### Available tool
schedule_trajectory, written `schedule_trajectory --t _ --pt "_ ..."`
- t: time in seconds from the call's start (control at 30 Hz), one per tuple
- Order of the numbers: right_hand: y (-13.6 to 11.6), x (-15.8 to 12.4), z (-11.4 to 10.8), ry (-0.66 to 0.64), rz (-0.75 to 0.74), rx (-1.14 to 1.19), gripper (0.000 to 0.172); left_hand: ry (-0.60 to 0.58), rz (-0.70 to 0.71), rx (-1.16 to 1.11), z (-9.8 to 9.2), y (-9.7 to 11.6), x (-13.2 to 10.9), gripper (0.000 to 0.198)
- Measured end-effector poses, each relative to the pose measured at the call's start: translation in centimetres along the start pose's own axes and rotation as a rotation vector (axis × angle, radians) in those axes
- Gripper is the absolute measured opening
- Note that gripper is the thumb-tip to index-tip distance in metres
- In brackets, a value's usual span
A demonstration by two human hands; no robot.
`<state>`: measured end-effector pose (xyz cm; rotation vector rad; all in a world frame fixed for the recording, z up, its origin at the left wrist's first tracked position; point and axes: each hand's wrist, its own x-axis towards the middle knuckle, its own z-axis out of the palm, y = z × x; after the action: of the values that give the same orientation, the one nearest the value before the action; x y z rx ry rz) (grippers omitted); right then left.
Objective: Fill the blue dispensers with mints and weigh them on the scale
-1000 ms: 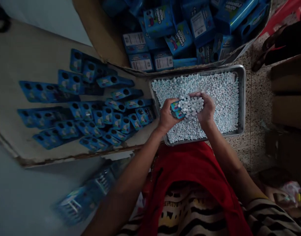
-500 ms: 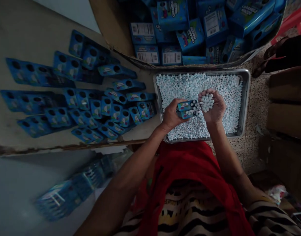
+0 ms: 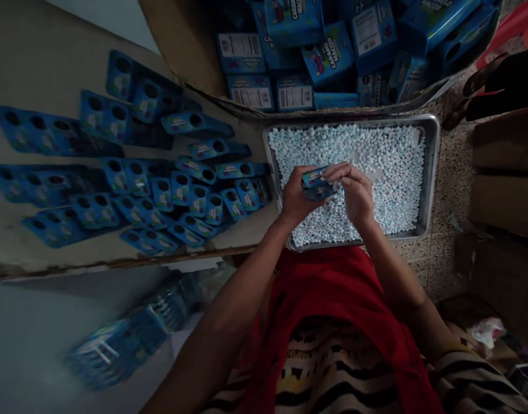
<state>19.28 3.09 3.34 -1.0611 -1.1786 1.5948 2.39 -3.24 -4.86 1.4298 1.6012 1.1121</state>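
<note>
My left hand [image 3: 296,195] is closed around two small blue candy boxes [image 3: 314,177], held side by side over the near left part of a metal tray [image 3: 432,172]. My right hand [image 3: 354,192] is cupped and tilted against the right end of these boxes, its fingers bent over that end. A few white candies [image 3: 336,187] show between the fingers and the boxes; how many the palm holds is hidden. Small round white and pale blue candies [image 3: 385,201] fill the tray beneath both hands.
Left of the tray, many blue boxes [image 3: 199,199] with dark round holes stand in rows on a table [image 3: 14,241]. A large carton [image 3: 178,63] of blue boxes is beyond the tray. Brown cartons [image 3: 505,201] stand at right, near a person's feet [image 3: 456,112].
My right hand has turned from palm up, showing a heap of candies, and moved left onto the boxes' end. My left hand and its boxes have shifted slightly left.
</note>
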Motion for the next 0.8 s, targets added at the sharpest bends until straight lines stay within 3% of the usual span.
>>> schedule_trajectory --t 0.07,0.17,0.27,0.33,0.4,0.5,0.57,0.63,0.73,0.8 --pt "0.3 -1.8 -1.7 -0.008 -0.065 -0.151 0.042 0.031 -0.021 -0.056 -0.4 -0.7 -0.1 0.081" --pt "1.6 -6.5 -5.6 -0.007 -0.150 -0.592 0.041 0.018 -0.080 -0.110 -1.3 -1.5 -0.6 0.088" --pt "4.1 -10.5 -8.7 -0.254 -0.103 -1.028 0.061 0.015 -0.144 -0.128 -1.6 -1.6 -1.3 0.092" --pt "6.0 -11.0 -9.6 -0.423 0.007 -1.177 0.075 0.017 -0.150 -0.138 -1.3 -1.4 -1.9 0.089" --pt "7.4 -9.1 -9.9 -0.449 0.080 -1.230 0.081 -0.020 -0.122 -0.140 -0.9 -1.0 -2.3 0.084" --pt "8.6 -3.7 -10.5 -0.337 0.082 -1.175 0.080 0.014 -0.099 -0.067 -0.8 -0.5 -2.8 0.080" --pt "9.0 -0.1 -10.9 -0.244 0.077 -1.109 0.071 0.060 -0.103 0.015 -1.5 -0.2 -3.1 0.081" --pt "9.0 2.4 -11.0 -0.086 0.098 -1.062 0.057 0.016 -0.108 0.041 -2.4 0.1 -3.4 0.083" --pt "8.1 3.6 -9.9 0.217 0.175 -0.864 0.042 -0.021 -0.145 -0.012 -3.4 0.4 -3.9 0.081" --pt "6.8 3.0 -8.8 0.340 0.290 -0.522 0.038 0.003 -0.147 -0.043 -3.6 0.5 -4.2 0.081"
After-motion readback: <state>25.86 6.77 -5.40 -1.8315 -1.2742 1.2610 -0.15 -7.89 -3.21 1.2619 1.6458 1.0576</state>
